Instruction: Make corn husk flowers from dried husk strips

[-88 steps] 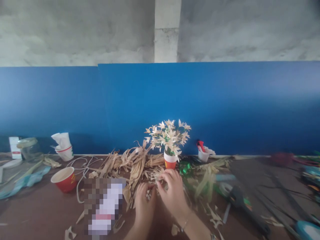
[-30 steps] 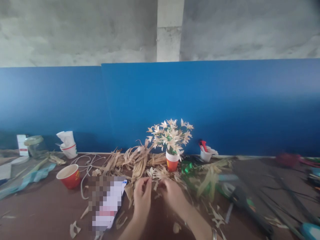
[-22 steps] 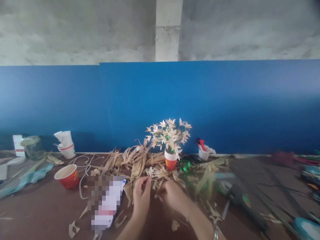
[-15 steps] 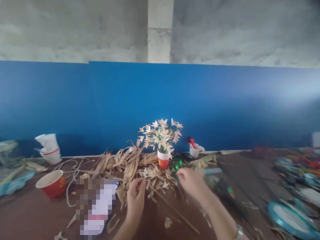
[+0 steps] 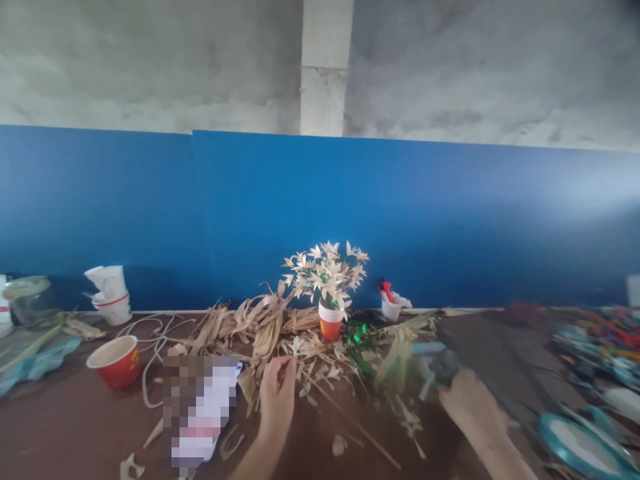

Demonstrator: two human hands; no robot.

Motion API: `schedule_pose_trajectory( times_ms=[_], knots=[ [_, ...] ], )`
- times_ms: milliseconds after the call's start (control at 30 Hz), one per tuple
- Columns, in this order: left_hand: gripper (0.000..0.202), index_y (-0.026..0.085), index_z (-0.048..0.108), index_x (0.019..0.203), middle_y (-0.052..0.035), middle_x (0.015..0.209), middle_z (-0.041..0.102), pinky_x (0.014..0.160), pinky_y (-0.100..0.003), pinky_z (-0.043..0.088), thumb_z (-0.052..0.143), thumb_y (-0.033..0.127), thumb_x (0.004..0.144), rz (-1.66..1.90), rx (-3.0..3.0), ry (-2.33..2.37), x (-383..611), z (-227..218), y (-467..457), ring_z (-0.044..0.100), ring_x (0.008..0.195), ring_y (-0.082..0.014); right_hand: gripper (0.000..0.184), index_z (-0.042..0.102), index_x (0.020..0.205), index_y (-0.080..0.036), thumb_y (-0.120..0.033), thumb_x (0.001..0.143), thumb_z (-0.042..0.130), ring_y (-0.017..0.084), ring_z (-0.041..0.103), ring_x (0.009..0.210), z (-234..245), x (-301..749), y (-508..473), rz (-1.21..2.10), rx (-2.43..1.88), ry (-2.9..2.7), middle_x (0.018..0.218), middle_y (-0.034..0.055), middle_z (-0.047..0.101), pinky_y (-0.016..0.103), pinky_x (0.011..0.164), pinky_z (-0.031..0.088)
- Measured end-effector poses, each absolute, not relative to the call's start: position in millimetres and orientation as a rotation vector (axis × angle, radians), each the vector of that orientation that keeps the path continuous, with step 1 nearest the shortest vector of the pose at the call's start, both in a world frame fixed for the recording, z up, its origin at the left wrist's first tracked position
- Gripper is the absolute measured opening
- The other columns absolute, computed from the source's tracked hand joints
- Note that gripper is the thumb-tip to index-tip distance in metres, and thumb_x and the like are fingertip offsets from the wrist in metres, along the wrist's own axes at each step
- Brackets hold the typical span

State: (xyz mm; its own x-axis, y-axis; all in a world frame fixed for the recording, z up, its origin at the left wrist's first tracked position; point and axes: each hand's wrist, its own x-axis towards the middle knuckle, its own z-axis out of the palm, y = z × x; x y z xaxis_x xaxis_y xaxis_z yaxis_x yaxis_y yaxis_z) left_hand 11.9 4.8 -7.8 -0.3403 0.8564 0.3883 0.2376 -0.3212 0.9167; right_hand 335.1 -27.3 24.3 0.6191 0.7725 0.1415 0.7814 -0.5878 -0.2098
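My left hand (image 5: pixel 277 393) hovers over the near edge of a heap of dried corn husks (image 5: pixel 267 330), thumb and fingertips pinched together. Whatever they hold, if anything, is too small to make out. Motion smears my right hand (image 5: pixel 473 403) at the right of the table, beside a blurred grey object (image 5: pixel 440 365); its fingers are unclear. Between the hands lie loose pale husk petals (image 5: pixel 327 373) and a thin stick (image 5: pixel 350 421). Behind them, a bunch of cream husk flowers (image 5: pixel 327 270) stands upright in a red and white paper cup (image 5: pixel 331 325).
On the left are a red paper bowl (image 5: pixel 115 363), a white cable (image 5: pixel 146 380), a phone (image 5: pixel 207 413) and a white cup with tissues (image 5: pixel 111 300). Green ribbon (image 5: pixel 359 335) lies right of the flowers. A blue ribbon spool (image 5: pixel 585 443) sits far right. A blue panel (image 5: pixel 320 207) stands behind.
My right hand has moved to the right, from beside the green ribbon to near the grey object. My left hand keeps its pinch. The whole view has shifted slightly.
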Motion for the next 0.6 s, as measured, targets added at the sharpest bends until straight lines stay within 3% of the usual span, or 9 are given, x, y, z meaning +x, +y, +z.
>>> schedule_pose_trajectory(
  times_ms=[67, 200, 367, 600],
  knots=[
    [0.041, 0.017, 0.066, 0.071, -0.0064, 0.066, 0.065, 0.059, -0.03, 0.049, 0.056, 0.056, 0.072, 1.721, 1.4, 1.439, 12.7, -7.0, 5.0, 0.061, 0.063, -0.0201, 0.028, 0.053, 0.096, -0.013, -0.032, 0.079, 0.041, 0.031, 0.063, 0.082, 32.2, 321.3, -22.8, -0.031, -2.3, -1.334, 0.085, 0.017, 0.064, 0.036, 0.067, 0.047],
    [0.042, 0.016, 0.066, 0.072, -0.0058, 0.065, 0.064, 0.057, -0.029, 0.048, 0.055, 0.057, 0.072, 1.727, 1.387, 1.42, 13.9, -8.4, 5.4, 0.06, 0.062, -0.0198, 0.027, 0.056, 0.085, -0.02, -0.045, 0.075, 0.051, 0.02, 0.06, 0.061, 43.3, 257.4, -17.7, 0.399, -1.639, -1.526, 0.066, 0.0031, 0.062, 0.027, 0.056, 0.047],
    [0.037, 0.017, 0.066, 0.074, -0.0063, 0.07, 0.065, 0.065, -0.031, 0.048, 0.055, 0.052, 0.075, 1.714, 1.45, 1.39, 13.4, -16.1, 6.3, 0.061, 0.069, -0.0207, 0.014, 0.049, 0.065, -0.02, -0.028, 0.076, 0.051, 0.015, 0.053, 0.065, 35.4, 179.3, -16.1, 0.466, -1.204, -1.81, 0.066, -0.0003, 0.054, 0.025, 0.062, 0.045],
    [0.032, 0.019, 0.067, 0.074, -0.0068, 0.072, 0.066, 0.065, -0.032, 0.049, 0.053, 0.048, 0.078, 1.635, 1.524, 1.434, 15.2, -22.5, 5.9, 0.061, 0.074, -0.0224, 0.012, 0.043, 0.062, -0.021, -0.017, 0.071, 0.051, 0.015, 0.05, 0.064, 11.6, 165.2, -12.1, 0.385, -1.153, -1.779, 0.067, -0.0003, 0.049, 0.026, 0.061, 0.043]
  ],
)
